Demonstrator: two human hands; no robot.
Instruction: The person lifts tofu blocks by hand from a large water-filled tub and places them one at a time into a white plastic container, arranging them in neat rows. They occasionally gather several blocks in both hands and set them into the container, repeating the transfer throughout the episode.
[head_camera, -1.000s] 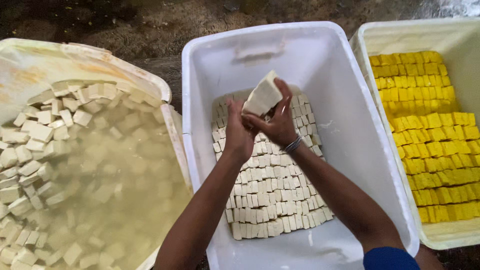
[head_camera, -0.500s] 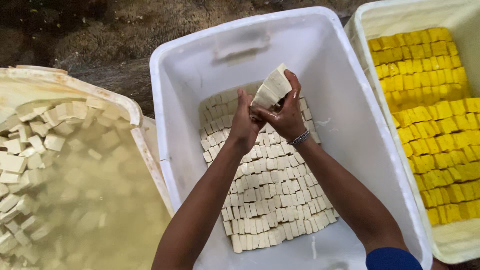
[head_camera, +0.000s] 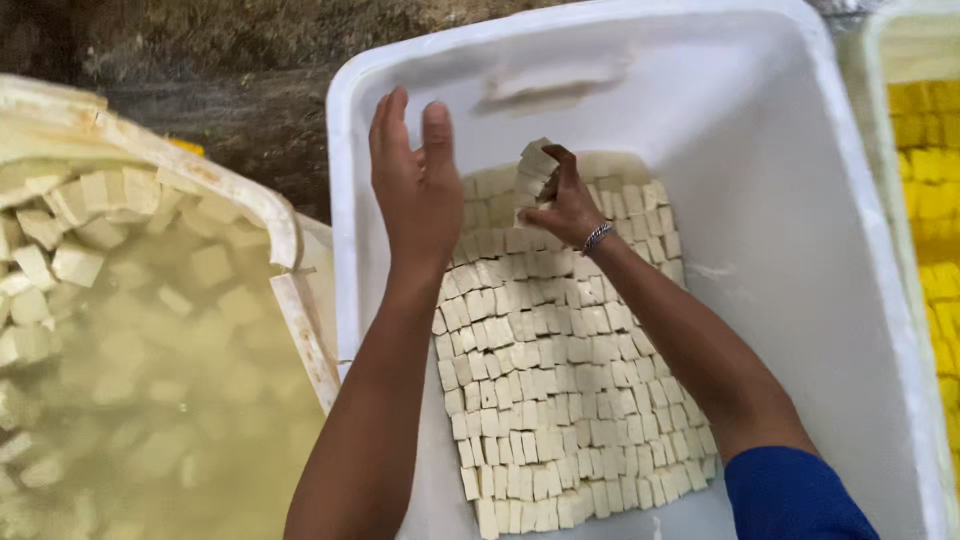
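A white plastic tub (head_camera: 800, 200) holds several rows of pale tofu blocks (head_camera: 560, 400) packed tightly on its floor. My right hand (head_camera: 565, 205) grips a small stack of tofu pieces (head_camera: 535, 170) and holds it low at the far end of the rows. A metal bracelet (head_camera: 597, 238) sits on that wrist. My left hand (head_camera: 415, 185) hovers flat and empty, fingers together, above the tub's left side, just apart from the stack.
To the left, a cream tub (head_camera: 270, 215) holds cloudy liquid with floating tofu cubes (head_camera: 70, 260). On the right edge, another tub holds rows of yellow tofu blocks (head_camera: 930, 180). Dark, wet ground (head_camera: 220, 60) lies beyond the tubs.
Both hands were together holding the tofu stack up high. Now my right hand has lowered it to the rows, and my left hand has let go and moved left.
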